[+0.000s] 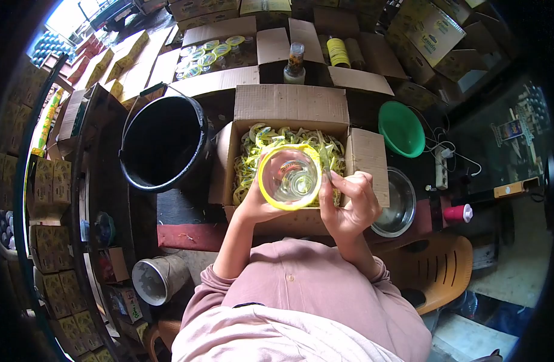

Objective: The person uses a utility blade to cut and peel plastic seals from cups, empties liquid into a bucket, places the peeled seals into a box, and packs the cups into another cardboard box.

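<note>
A clear round container (290, 176) with a yellow rim is held up in front of my chest, its round face toward the camera. My left hand (253, 202) grips it from the left and below, partly hidden behind it. At its right edge, my right hand (351, 202) pinches a thin yellow-green strip (326, 161) between thumb and index finger. Beneath the container is an open cardboard box (292, 104) filled with tangled yellow-green strips (259, 140).
A black bucket (163, 143) stands left of the box. To its right are a green bowl (401, 129) and a clear bowl (395, 202). Behind are a jar (295, 63), yellow lids (338, 52) and a box of lidded containers (207, 58). A red spool (456, 213) lies right.
</note>
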{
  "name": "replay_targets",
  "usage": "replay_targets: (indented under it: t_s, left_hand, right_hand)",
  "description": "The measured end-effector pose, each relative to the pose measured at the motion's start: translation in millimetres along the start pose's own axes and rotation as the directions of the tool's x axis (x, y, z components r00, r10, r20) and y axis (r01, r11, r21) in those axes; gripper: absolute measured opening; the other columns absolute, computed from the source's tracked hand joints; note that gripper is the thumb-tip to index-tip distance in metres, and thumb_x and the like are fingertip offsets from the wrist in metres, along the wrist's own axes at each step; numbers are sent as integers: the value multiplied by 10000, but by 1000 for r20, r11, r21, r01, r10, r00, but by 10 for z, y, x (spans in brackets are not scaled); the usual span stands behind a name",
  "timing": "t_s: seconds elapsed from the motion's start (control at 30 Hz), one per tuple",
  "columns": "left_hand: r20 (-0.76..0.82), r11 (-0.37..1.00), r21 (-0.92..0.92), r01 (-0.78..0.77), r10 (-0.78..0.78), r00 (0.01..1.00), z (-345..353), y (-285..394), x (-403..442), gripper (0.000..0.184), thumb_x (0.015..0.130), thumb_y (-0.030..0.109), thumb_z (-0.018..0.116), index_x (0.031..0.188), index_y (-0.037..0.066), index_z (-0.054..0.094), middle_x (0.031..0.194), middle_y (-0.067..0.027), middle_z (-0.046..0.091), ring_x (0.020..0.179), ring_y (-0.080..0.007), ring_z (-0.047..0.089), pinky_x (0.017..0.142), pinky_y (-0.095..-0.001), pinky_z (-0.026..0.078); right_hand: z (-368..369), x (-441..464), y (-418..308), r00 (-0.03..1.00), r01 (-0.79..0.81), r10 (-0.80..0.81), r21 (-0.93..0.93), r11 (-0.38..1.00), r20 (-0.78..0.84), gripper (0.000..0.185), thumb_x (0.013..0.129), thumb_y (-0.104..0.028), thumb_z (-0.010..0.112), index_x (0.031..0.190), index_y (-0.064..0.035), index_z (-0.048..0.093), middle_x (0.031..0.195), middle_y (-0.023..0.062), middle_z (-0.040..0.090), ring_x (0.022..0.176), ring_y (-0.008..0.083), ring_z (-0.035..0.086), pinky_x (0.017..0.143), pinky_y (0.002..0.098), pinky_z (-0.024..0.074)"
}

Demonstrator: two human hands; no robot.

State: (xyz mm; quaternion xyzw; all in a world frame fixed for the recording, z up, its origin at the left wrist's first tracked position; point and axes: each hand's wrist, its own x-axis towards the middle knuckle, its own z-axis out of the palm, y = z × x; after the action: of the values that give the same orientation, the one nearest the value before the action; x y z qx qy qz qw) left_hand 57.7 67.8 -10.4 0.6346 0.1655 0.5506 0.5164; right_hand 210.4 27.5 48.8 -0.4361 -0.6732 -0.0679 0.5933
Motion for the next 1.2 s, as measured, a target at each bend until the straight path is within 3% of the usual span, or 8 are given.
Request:
replay_targets:
  t_s: [0.27, 0.37, 0.47, 0.87, 0.97, 1.07, 1.2]
  left_hand:
    - [-99, 998, 59, 33, -27, 995, 63, 111, 89, 735, 654, 38, 713, 1254, 71, 291, 1201, -126, 410, 1142, -229, 422, 937, -381, 379]
    - [-132, 997, 75, 30, -20, 991, 81, 113, 76, 777, 650, 33, 708, 1271, 60, 242, 1186, -135, 414, 1139, -237, 426, 944, -384, 370]
    - [-103, 975, 222, 10, 14, 995, 61, 97, 40, 811, 637, 27, 706, 1277, 38, 207, 1170, -144, 411, 1117, -247, 443, 950, -390, 364]
    - [-115, 950, 302, 76, -43, 992, 97, 153, 11, 868, 608, 58, 746, 1282, 23, 200, 1149, -148, 404, 1049, -250, 492, 883, -359, 429]
    - [-76, 920, 385, 79, -54, 996, 93, 200, 16, 909, 596, 79, 769, 1291, 21, 186, 1151, -141, 416, 1053, -243, 492, 886, -351, 428]
    - [-36, 870, 486, 81, -73, 997, 92, 189, -20, 903, 593, 91, 775, 1284, 21, 198, 1154, -134, 424, 1065, -236, 486, 889, -342, 426]
    - [-28, 909, 408, 83, -78, 997, 79, 208, -8, 865, 598, 84, 764, 1272, 15, 226, 1165, -139, 422, 1074, -244, 477, 893, -345, 426]
  right_hand:
    - [1, -114, -3, 991, -133, 133, 1, 991, 14, 225, 666, 24, 684, 873, -48, 630, 689, 41, 584, 581, 178, 524, 557, 285, 428]
    - [3, -161, 12, 995, -103, 103, -7, 995, 16, 236, 673, 26, 678, 891, -53, 633, 685, 50, 571, 593, 188, 523, 555, 287, 432]
    - [19, -180, -11, 988, -148, 149, -25, 989, 50, 236, 674, 25, 677, 891, -58, 635, 681, 57, 557, 600, 197, 522, 553, 290, 436]
    - [47, -179, -9, 992, -102, 108, -95, 990, 61, 277, 668, 24, 674, 925, -66, 629, 688, 49, 536, 614, 203, 517, 568, 294, 448]
    - [40, -110, 1, 997, -46, 52, -104, 993, 60, 243, 662, 62, 629, 894, -9, 622, 655, 54, 541, 574, 162, 504, 544, 258, 417]
    - [33, -83, 36, 994, -57, 68, -118, 991, 89, 296, 661, 37, 661, 936, -68, 632, 679, 42, 541, 615, 189, 520, 561, 284, 443]
    - [42, -74, 100, 979, -191, 183, 91, 977, 88, 253, 671, 40, 656, 905, -54, 640, 656, 43, 571, 601, 166, 531, 549, 270, 439]
